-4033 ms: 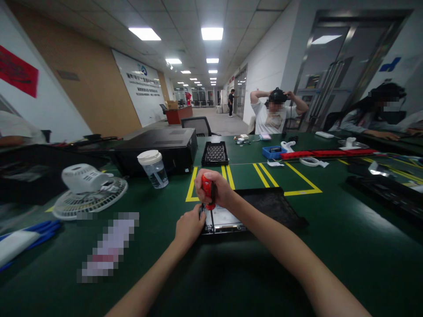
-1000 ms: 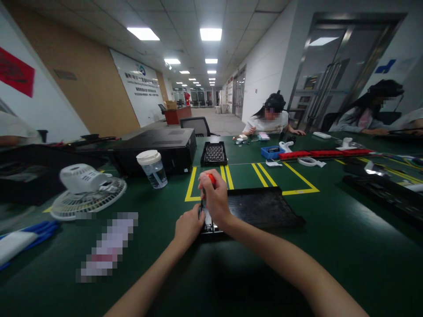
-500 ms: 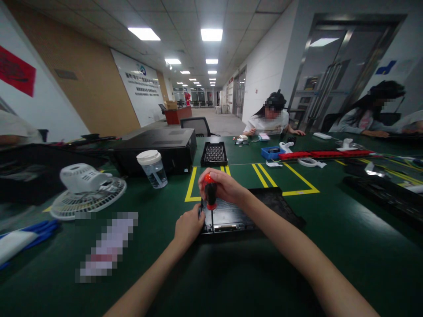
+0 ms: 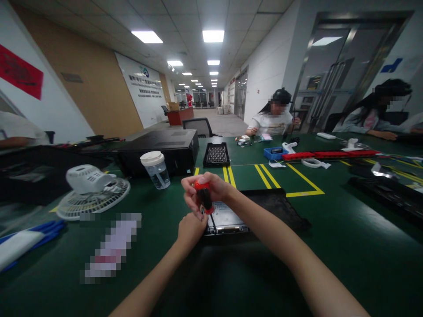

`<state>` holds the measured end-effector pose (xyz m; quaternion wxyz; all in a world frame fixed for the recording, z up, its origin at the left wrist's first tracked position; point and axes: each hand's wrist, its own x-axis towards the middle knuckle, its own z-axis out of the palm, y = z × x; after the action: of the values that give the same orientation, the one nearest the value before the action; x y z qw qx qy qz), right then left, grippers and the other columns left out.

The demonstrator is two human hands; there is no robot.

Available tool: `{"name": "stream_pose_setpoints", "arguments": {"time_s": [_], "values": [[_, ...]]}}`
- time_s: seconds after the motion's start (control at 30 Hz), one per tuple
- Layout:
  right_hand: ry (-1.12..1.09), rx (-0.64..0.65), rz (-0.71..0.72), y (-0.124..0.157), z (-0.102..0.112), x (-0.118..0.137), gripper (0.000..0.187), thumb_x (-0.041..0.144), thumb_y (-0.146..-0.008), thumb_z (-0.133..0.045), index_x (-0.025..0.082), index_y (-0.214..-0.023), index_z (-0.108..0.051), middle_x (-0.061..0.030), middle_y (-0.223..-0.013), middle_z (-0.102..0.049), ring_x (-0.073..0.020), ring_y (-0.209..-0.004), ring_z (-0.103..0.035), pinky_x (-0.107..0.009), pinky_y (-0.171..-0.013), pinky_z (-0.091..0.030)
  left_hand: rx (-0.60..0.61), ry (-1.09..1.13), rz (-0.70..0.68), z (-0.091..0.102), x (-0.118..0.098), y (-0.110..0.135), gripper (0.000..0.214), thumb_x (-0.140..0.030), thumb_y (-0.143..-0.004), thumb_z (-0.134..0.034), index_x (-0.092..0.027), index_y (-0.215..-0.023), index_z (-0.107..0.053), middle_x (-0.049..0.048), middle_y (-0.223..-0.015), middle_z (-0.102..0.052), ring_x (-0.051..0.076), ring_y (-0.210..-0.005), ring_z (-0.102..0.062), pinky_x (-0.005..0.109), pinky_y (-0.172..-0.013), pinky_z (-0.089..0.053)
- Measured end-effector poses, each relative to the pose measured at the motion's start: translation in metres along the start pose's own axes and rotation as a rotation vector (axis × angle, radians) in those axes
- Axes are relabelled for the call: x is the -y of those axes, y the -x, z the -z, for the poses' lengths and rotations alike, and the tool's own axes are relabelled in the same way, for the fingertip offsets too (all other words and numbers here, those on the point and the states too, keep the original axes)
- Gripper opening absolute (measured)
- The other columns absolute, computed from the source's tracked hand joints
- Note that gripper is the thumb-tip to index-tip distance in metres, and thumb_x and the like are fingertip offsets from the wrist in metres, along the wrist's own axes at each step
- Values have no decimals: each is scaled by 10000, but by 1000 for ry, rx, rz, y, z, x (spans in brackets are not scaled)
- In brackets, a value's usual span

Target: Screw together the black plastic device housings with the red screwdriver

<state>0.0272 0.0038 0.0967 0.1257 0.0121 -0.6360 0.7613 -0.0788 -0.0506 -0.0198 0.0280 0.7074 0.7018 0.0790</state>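
My right hand point(image 4: 216, 187) is wrapped round a screwdriver point(image 4: 206, 200) with a red and black handle. Its dark shaft slants down to the near left part of a silver metal unit point(image 4: 228, 220). That unit sits in the left part of a flat black panel point(image 4: 277, 209) lying on the table before me. At the panel's left edge my left hand point(image 4: 191, 230) is closed on the rim, its fingertips partly hidden behind the right hand and the screwdriver.
Left stand a lidded plastic cup point(image 4: 155, 169), a white fan point(image 4: 89, 189) and a large black case point(image 4: 158, 149). A black tray of small parts point(image 4: 216, 154) lies beyond the panel. A blue box point(image 4: 275, 152) is farther right. Two people sit across the table.
The screwdriver's handle has tilted to the left, and my right hand's fingers have loosened and spread somewhat around it. My left hand stays at the panel's edge. The view has shifted slightly.
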Motion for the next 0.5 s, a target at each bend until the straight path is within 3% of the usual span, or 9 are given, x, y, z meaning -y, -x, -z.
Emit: {"name": "stream_pose_setpoints", "arguments": {"time_s": [0.23,0.4,0.5], "values": [[-31,102,49,2,6,-10,320,494,-681,-427,179,-635,-449,32,-419,-463,-95,-293,-400,-227,-318,-354,38,-20,-20,5,-1,1,408,-382,-872,-280,-154,-857,-619,126,-864,-656,254,-811,-630,330,-697,-454],[-48,-29,19,3,4,-15,342,524,-672,-425,187,-614,-445,51,-419,-428,-64,-285,-330,-191,-287,-289,51,-28,7,10,-5,3,393,-361,-871,-294,-148,-843,-623,115,-862,-661,241,-813,-632,311,-707,-455],[-46,-31,51,4,3,-16,328,512,-684,-433,187,-640,-446,56,-440,-431,-60,-285,-326,-188,-287,-286,42,-32,6,10,-4,3,403,-371,-872,-291,-149,-844,-627,120,-875,-661,249,-826,-631,319,-712,-456]]}}
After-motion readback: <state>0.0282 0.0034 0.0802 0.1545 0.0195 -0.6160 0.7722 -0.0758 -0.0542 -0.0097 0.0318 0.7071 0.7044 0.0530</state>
